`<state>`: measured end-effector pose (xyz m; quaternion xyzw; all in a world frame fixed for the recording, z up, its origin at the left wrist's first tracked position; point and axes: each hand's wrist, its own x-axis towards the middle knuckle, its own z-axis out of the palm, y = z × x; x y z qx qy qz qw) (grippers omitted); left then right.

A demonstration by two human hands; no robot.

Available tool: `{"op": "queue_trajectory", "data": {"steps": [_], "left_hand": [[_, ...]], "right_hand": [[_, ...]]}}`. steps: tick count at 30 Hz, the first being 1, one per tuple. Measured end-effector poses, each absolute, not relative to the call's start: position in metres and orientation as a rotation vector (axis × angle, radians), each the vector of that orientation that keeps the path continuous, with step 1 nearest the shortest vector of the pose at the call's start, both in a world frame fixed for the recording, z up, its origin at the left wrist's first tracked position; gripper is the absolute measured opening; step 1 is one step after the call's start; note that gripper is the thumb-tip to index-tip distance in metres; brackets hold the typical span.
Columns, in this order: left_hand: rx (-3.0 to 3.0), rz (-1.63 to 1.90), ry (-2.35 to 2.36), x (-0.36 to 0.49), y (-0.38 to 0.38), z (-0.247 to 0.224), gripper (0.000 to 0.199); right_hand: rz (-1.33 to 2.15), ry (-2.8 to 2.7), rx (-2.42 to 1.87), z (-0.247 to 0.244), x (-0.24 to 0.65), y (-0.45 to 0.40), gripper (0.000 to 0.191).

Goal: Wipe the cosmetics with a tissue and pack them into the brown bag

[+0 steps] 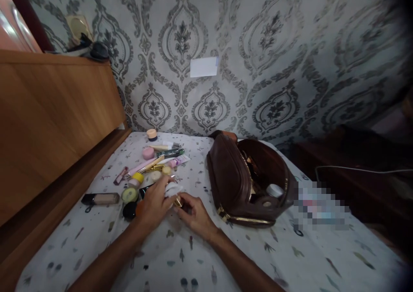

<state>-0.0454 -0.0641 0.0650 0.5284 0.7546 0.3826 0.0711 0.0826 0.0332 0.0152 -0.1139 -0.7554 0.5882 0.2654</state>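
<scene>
Pinching a small gold-coloured item (178, 201) between thumb and fingers, the right hand (196, 214) is just below the centre of the frame. The left hand (157, 202), just to its left, is closed on a crumpled white cloth (173, 189), which meets the gold-coloured item; whether the left fingers also grip that item I cannot tell. Left of centre, cosmetics lie in a loose cluster on the patterned white sheet (180, 266): a yellow-lidded jar (137, 179), a pink round container (148, 153), a dark green tube (170, 153) and, near the left hand, a black round lid (129, 210). A tube with a dark cap (100, 198) lies farther left. Right of centre, a brown bag (229, 171) gapes unzipped, with a white round container (274, 190) inside. A wooden cabinet (54, 98) fills the upper left.
</scene>
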Motion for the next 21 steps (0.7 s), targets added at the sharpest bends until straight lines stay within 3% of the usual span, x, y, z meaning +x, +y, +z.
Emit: {"op": "queue_trajectory", "data": {"steps": [6, 11, 16, 21], "left_hand": [[1.558, 1.147, 2.319, -0.055, -0.068, 0.075, 0.008], [1.327, 1.503, 2.063, -0.060, -0.068, 0.079, 0.035], [0.959, 1.574, 1.873, -0.055, -0.068, 0.080, 0.045], [1.165, 1.560, 1.743, -0.048, -0.069, 0.080, 0.036]], "right_hand": [[1.596, -2.051, -0.330, 0.015, 0.082, 0.030, 0.026], [1.731, -1.912, -0.282, 0.014, 0.082, 0.029, 0.026], [1.769, -1.946, -0.260, 0.013, 0.081, 0.030, 0.031], [1.824, -1.896, -0.291, 0.011, 0.080, 0.030, 0.035]]}}
